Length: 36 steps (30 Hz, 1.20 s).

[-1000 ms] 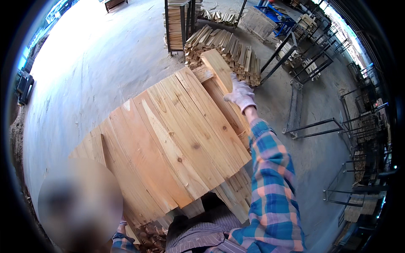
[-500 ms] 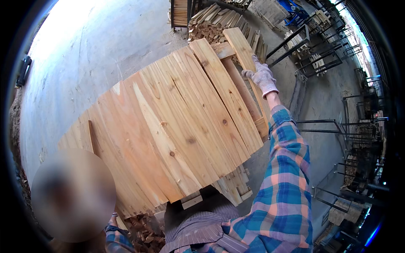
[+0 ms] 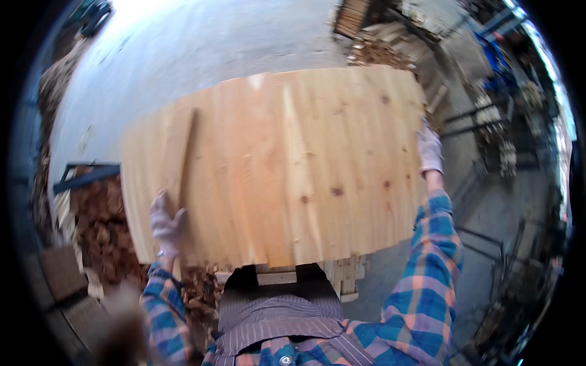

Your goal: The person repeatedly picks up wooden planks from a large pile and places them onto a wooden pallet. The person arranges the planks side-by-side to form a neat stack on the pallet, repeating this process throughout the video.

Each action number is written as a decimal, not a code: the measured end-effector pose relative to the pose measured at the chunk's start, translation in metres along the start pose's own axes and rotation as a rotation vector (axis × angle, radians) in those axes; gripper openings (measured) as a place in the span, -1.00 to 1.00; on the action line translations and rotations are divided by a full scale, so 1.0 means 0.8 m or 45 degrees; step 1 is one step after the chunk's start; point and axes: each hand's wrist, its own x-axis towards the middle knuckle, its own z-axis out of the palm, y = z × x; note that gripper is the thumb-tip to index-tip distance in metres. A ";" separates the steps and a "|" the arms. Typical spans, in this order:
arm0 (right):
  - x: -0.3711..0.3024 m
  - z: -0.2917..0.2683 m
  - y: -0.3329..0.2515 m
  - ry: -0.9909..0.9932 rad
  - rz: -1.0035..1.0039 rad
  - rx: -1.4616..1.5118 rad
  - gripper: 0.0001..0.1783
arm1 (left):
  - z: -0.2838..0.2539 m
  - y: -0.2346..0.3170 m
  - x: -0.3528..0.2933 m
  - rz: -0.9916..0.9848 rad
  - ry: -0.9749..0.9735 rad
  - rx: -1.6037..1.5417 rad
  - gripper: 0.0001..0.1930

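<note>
In front of me lies a broad layer of pale boards (image 3: pixel 342 152), edge to edge, with dark knots on several of them. A loose narrow wood strip (image 3: pixel 188 152) rests on top toward the left, slightly tilted. My left hand (image 3: pixel 166 227), in a pale glove, is over the near left part of the boards; its thumb is spread from the fingers, close to the strip's lower end. My right hand (image 3: pixel 430 149), also gloved, lies against the right edge of the outermost board, fingers stretched along it. Motion blurs both hands' fingertips.
Brown wood offcuts (image 3: pixel 104 226) are heaped at the left, with more below the boards. Past the far right corner are stacked wood pieces (image 3: pixel 381 49) and dark metal frames (image 3: pixel 476 119). Grey concrete floor (image 3: pixel 226 46) stretches beyond the far edge.
The right-hand boards, with gaps between them before, now lie close together. My right hand has come to their outer edge. My left hand has moved up over the boards, and my view has turned left.
</note>
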 end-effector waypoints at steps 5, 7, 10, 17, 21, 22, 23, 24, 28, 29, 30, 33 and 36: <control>-0.029 -0.022 -0.146 0.087 -0.348 0.161 -0.38 | -0.023 -0.036 -0.002 -0.079 -0.080 0.153 -0.17; -0.086 -0.036 -0.289 -0.255 -0.158 0.695 -0.39 | -0.029 -0.042 -0.009 -0.185 -0.137 0.142 -0.18; -0.178 -0.040 -0.458 -0.903 0.193 1.622 -0.37 | -0.041 -0.039 -0.003 -0.442 -0.193 -0.338 -0.14; -0.293 -0.045 -0.733 -1.161 0.257 2.003 -0.43 | -0.071 0.053 -0.080 -0.598 0.142 -1.544 -0.09; -0.301 -0.076 -0.774 -1.552 0.130 1.554 -0.35 | -0.133 -0.003 -0.120 -0.837 -0.354 -1.941 -0.26; -0.306 -0.082 -0.789 -1.616 0.054 1.433 -0.29 | -0.138 -0.026 -0.134 -0.830 -0.421 -2.034 -0.30; -0.310 -0.089 -0.805 -1.675 -0.022 1.309 -0.22 | -0.143 -0.049 -0.148 -0.817 -0.488 -2.128 -0.35; -0.314 -0.096 -0.824 -1.735 -0.097 1.189 -0.16 | -0.150 -0.068 -0.165 -0.806 -0.422 -2.117 -0.41; -0.369 -0.098 -0.893 -1.472 -0.686 0.615 0.12 | -0.158 -0.127 -0.228 -0.973 -0.415 -1.870 -0.62; -0.379 -0.107 -0.915 -1.223 -0.855 0.190 0.07 | -0.156 -0.147 -0.240 -1.174 -0.349 -2.033 -0.63; -0.380 -0.096 -0.916 -1.113 -0.932 0.120 0.05 | -0.156 -0.164 -0.255 -1.383 -0.292 -2.191 -0.64; -0.375 -0.024 -0.870 -0.723 -1.154 -0.089 -0.07 | -0.111 -0.201 -0.314 -1.514 0.049 -1.893 -0.53; -0.375 0.021 -0.822 -0.604 -1.229 -0.103 -0.10 | -0.082 -0.220 -0.332 -1.561 0.232 -1.787 -0.36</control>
